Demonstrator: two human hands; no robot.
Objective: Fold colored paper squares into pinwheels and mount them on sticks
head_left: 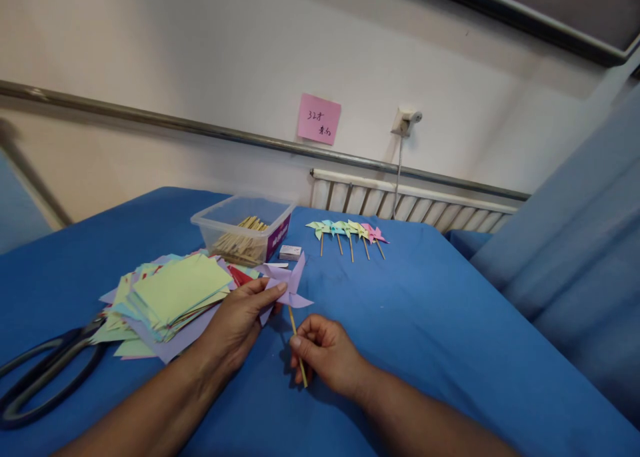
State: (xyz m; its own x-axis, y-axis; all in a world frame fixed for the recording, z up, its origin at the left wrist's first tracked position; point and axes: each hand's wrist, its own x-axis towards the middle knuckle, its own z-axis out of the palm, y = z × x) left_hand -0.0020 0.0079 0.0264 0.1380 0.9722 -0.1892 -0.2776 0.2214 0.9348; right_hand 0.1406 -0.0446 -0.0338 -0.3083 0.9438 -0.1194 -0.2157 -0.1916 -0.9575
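A lilac paper pinwheel (289,285) on a thin wooden stick (296,334) is held over the blue table (425,324). My left hand (239,322) pinches one of its paper blades from the left. My right hand (325,352) is closed round the lower part of the stick, whose tip pokes out below the fingers. Both hands are just in front of a pile of coloured paper squares (170,296).
Black scissors (45,372) lie at the left edge. A clear plastic box of wooden sticks (243,229) stands behind the paper, a small white box (291,251) beside it. Several finished pinwheels (349,232) lie in a row further back. A blue curtain (575,244) hangs on the right.
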